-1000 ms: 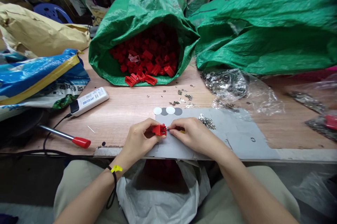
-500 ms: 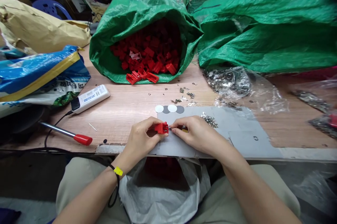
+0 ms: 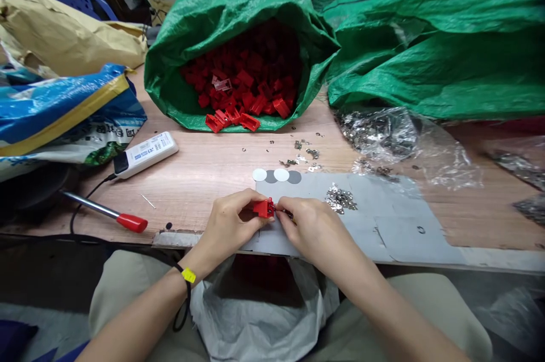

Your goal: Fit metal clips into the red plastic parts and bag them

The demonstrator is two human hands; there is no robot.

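Between the thumb and fingers of my left hand (image 3: pixel 232 215) is a small red plastic housing (image 3: pixel 263 208), held over the left part of the grey mat (image 3: pixel 361 231). My right hand (image 3: pixel 309 221) is closed in a pinch on a thin tool (image 3: pixel 291 215), mostly hidden by the fingers. Its dark metal tip meets the open right end of the housing, and a bit of yellow shows under the fingers. Just beyond my right hand lies a pile of small metal pieces (image 3: pixel 340 198) on the mat.
A green sack (image 3: pixel 170 89) at the back holds many red housings (image 3: pixel 242 81). Clear plastic bags of metal parts (image 3: pixel 378 132) lie at right. To the left are a white device (image 3: pixel 147 153) and a red-tipped lever (image 3: pixel 131 222). A whitish sack (image 3: pixel 259 328) hangs open below the table edge.
My right hand has turned and come slightly lower, with the tool's tip closer against the housing. The left hand stays almost still. The whole view has shifted slightly.
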